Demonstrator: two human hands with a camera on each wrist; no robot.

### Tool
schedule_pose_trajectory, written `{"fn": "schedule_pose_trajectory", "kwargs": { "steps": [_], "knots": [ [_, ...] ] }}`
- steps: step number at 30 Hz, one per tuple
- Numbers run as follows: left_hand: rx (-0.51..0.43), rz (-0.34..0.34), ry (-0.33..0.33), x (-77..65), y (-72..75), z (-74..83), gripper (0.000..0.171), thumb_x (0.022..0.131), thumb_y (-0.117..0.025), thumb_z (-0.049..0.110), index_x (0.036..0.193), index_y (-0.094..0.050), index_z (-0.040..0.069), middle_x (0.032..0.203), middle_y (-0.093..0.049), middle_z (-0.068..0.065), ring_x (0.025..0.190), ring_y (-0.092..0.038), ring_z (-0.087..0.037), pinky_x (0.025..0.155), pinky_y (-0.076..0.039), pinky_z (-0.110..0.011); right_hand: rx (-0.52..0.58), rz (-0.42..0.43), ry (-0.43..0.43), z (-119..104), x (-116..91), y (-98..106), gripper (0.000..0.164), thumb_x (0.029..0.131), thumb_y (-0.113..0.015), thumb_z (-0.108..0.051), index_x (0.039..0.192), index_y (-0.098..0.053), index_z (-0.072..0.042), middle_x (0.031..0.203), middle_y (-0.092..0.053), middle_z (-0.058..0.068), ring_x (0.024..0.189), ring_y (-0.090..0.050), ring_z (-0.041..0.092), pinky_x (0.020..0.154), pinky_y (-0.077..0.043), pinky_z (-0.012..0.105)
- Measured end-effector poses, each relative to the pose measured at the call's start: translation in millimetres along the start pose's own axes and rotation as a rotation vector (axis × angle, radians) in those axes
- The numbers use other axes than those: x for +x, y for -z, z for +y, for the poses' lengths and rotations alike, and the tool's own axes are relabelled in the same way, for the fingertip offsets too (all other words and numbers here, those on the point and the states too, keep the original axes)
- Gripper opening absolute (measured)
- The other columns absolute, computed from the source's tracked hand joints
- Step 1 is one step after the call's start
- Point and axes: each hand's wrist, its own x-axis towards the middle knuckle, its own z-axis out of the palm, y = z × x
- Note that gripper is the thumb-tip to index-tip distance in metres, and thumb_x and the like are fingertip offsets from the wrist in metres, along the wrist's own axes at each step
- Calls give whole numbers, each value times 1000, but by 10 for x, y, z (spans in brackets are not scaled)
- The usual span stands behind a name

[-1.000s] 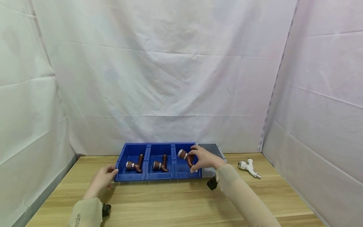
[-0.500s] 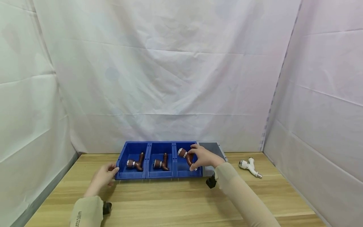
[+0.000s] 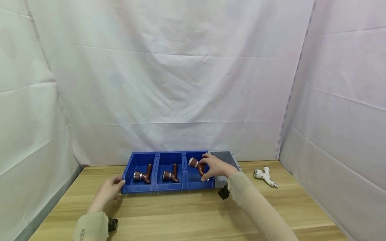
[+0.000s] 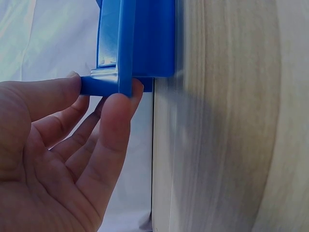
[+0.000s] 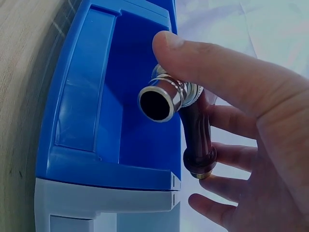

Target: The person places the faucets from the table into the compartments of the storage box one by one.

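My right hand [image 3: 217,167] holds a brown tap [image 3: 201,169] with a silver-ringed knob, tilted over the third blue bin [image 3: 193,184]. In the right wrist view, the thumb presses near the tap's silver spout end, and the fingers lie along the brown body [image 5: 195,130]. My left hand [image 3: 108,190] grips the outer front corner of the leftmost blue bin [image 3: 128,169]. The left wrist view shows thumb and fingers pinching that bin's rim [image 4: 125,53]. A brown tap [image 3: 146,176] lies in the leftmost bin, and another brown tap [image 3: 173,176] in the second.
A grey bin [image 3: 223,156] joins the right end of the blue row, partly covered by my right hand and wrist. Farther right, a white tap [image 3: 266,176] lies on the wooden table [image 3: 175,214]. White cloth [image 3: 169,83] hangs behind and at both sides.
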Motion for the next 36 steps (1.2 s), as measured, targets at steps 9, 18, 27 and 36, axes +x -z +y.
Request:
{"fn": "schedule_pose_trajectory", "kwargs": {
  "steps": [9, 18, 27, 36],
  "knots": [
    [-1, 4, -7, -7, -3, -24, 24, 100, -54, 13, 113, -55, -6, 115, -54, -34, 56, -62, -25, 53, -54, -37, 4, 1, -11, 9, 23, -15, 68, 74, -85, -31, 134, -56, -12, 156, -23, 16, 141, -24, 36, 101, -39, 54],
    [-16, 16, -12, -25, -7, -21, 23, 99, -54, 13, 112, -55, -6, 114, -55, -33, 54, -61, -26, 51, -54, -37, 3, 4, -4, 27, 42, -31, 68, 74, -85, -30, 133, -57, -11, 156, -24, 17, 141, -25, 37, 101, -40, 54],
    [-14, 19, -15, -6, -8, -14, 24, 99, -54, 14, 112, -55, -6, 115, -55, -34, 54, -61, -25, 52, -54, -37, 1, 1, -2, 40, 46, -14, 67, 75, -84, -29, 134, -56, -11, 156, -22, 17, 141, -25, 37, 101, -40, 53],
    [-13, 18, -18, -12, -9, -12, 24, 98, -55, 12, 111, -55, -8, 91, -63, -18, 64, -62, -24, 52, -54, -37, 0, -9, 4, 51, 73, -23, 66, 76, -84, -28, 133, -57, -11, 156, -22, 17, 141, -24, 37, 101, -40, 53]
  ]
}}
